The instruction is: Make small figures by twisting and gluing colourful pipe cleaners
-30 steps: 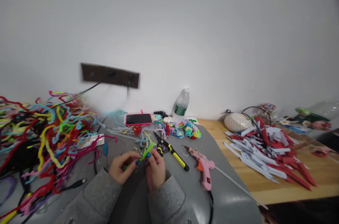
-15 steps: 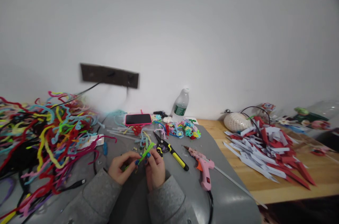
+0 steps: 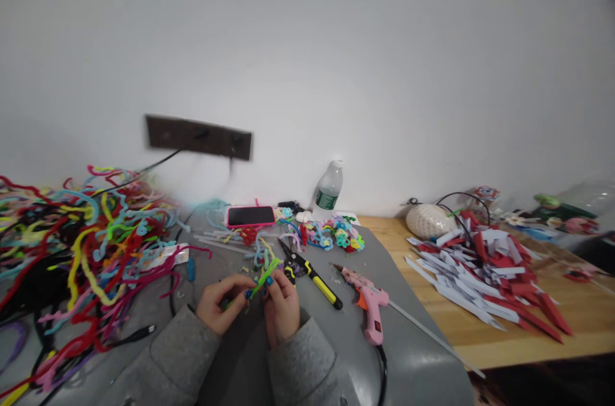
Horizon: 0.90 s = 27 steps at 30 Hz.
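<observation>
My left hand point(image 3: 220, 305) and my right hand point(image 3: 282, 307) meet low in the middle of the head view, over a grey mat point(image 3: 413, 355). Both pinch a bright green pipe cleaner point(image 3: 264, 276) that sticks up and to the right between the fingertips. The fingers of both hands are curled closed round it. Grey sleeves cover both forearms. Just beyond the right hand lie black-and-yellow cutters point(image 3: 310, 271).
A big tangle of coloured pipe cleaners point(image 3: 81, 246) fills the left. A pink glue gun point(image 3: 369, 303) lies right of the hands. Behind are a pink-cased phone point(image 3: 250, 216), small pipe-cleaner flowers point(image 3: 336, 236), a water bottle point(image 3: 328, 191). Red and white paper strips point(image 3: 485, 271) cover the wooden table at right.
</observation>
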{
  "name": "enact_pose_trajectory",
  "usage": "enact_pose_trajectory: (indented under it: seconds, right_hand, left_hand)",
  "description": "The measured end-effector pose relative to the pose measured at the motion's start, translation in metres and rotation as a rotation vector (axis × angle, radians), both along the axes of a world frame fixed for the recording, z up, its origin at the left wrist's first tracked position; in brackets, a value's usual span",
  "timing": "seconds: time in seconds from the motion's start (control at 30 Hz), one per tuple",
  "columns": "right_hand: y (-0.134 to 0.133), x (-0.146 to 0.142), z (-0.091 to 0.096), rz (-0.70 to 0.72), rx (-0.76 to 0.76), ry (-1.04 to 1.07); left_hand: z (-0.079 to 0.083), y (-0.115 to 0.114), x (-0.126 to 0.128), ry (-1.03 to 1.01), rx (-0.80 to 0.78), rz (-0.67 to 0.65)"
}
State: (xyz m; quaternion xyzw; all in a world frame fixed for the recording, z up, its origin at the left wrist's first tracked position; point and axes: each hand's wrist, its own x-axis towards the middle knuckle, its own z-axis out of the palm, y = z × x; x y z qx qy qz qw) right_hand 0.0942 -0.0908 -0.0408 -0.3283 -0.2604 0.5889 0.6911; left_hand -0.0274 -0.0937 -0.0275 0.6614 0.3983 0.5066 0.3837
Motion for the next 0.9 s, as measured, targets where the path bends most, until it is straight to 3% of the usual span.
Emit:
enact_pose_trajectory:
  seconds: [0.9]
  right_hand:
    - [-0.0010,-0.0001,0.0035,-0.017,-0.030,-0.027]
  left_hand:
    - [0.0016,-0.0008,0.0012,-0.009,-0.017,0.007]
